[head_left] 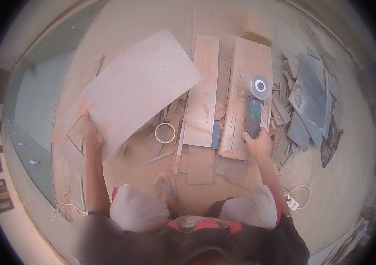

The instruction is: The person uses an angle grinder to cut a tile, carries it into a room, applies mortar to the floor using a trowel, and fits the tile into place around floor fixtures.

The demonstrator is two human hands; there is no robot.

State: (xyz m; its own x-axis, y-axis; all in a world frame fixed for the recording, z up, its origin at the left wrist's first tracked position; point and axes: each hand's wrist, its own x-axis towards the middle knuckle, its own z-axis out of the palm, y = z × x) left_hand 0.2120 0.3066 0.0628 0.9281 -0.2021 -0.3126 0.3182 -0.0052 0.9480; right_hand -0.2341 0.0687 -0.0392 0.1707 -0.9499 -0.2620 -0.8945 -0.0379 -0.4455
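Observation:
My left hand (92, 134) is closed on the near left part of a large pale grey stone or tile slab (139, 84), dusted with orange. Beside those fingers shows a thin dark-edged square corner (69, 134); whether it is a cut in the slab or a separate piece, I cannot tell. My right hand (258, 142) is wrapped round the back end of a blue and black angle grinder (254, 110). Its round disc (260, 87) points away from me, over a thick dusty wooden plank (236, 101). The disc's edge looks blurred.
Between slab and plank lies a long narrow tile strip (202, 92). A pale ring (165, 133) sits near offcuts. Broken dark grey slabs (310, 99) are heaped at right, with a white cable (302, 194) nearer me. My sandalled foot (167, 187) is at the near middle.

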